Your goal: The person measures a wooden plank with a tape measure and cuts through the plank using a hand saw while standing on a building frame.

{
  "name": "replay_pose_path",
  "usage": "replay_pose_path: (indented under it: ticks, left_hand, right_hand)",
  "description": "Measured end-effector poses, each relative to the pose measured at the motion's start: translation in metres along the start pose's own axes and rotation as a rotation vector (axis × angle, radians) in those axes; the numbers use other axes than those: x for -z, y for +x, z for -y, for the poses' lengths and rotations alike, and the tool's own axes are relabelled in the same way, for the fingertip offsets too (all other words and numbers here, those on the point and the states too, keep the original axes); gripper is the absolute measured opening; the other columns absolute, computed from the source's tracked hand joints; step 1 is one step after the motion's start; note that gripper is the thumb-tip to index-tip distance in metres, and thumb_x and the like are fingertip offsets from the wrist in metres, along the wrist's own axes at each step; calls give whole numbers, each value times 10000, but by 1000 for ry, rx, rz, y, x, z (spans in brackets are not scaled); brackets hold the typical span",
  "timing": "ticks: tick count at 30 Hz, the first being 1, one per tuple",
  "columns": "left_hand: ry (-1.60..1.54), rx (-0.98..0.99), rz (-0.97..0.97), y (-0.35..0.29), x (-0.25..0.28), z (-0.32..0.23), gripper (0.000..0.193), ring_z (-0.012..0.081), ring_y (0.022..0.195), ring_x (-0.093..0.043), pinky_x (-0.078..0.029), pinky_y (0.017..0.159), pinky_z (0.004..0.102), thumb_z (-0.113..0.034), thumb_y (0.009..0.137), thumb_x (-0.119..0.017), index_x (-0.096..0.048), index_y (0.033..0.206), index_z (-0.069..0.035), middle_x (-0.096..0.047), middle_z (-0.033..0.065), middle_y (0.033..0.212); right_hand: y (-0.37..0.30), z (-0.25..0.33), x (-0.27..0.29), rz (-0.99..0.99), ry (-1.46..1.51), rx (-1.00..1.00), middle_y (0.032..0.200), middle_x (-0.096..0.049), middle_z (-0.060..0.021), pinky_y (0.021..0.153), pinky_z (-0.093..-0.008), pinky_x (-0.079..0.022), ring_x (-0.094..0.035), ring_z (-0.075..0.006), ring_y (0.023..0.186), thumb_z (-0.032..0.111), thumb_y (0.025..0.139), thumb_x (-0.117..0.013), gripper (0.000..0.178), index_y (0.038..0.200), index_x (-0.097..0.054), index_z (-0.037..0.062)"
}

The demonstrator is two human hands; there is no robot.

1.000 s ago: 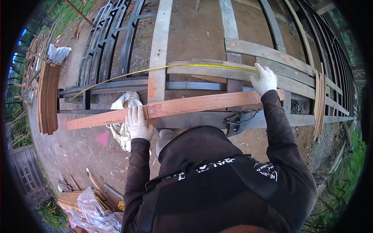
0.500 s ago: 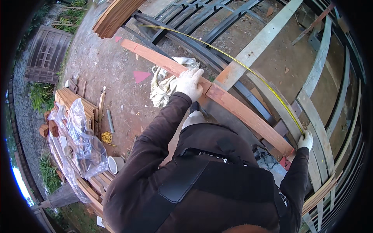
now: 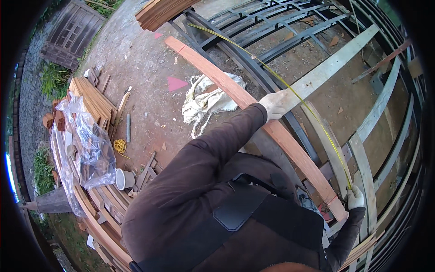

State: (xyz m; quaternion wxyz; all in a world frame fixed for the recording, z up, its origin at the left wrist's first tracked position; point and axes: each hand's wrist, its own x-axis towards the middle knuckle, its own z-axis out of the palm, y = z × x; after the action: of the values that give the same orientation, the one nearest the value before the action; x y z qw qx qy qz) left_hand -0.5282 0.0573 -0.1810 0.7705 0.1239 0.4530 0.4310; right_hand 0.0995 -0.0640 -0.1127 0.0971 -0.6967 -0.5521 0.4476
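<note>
At near right, I see the gloved right hand [image 3: 355, 198] pinching the end of a thin yellow tape measure [image 3: 333, 144], which bows toward far left. The left hand [image 3: 274, 105] lies over the reddish wooden plank [image 3: 292, 149], covering its middle (whether its fingers close, I cannot tell). Alongside, a pale flat board [image 3: 333, 63] meets dark frames [image 3: 284, 48]; crumpled whitish cloth [image 3: 210, 97] lies left.

Left hand [image 3: 274, 105] over reddish plank [image 3: 299, 157] — right hand [image 3: 355, 197] (both in white gloves [image 3: 358, 200]) on yellow tape [image 3: 333, 143]
</note>
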Motion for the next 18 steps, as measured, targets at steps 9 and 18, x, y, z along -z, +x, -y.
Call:
replay_pose_path:
  ticks: [9, 18]
  left_hand:
    - [-873, -413, -283, 60, 0, -95, 182, 183, 809, -757, -612, 824, 462, -326, 1037, -693, -629, 1023, -157, -770, -6, 891]
    - [-657, -720, -538, 13, 145, -258, 32, 92, 581, -577, -538, 510, 334, -186, 1073, -587, -601, 1101, -181, -708, 11, 928]
  right_hand:
    - [-140, 35, 48, 130, 121, -363, 656, -687, -62, 458, -296, -485, -627, -153, 489, 212, 1017, -735, 225, 1057, -767, -7]
    - [-310, -194, 141, -504, -545, -698, 854, -753, -126, 684, -431, -538, -684, -262, 740, 339, 1030, -646, 371, 1098, -784, 2]
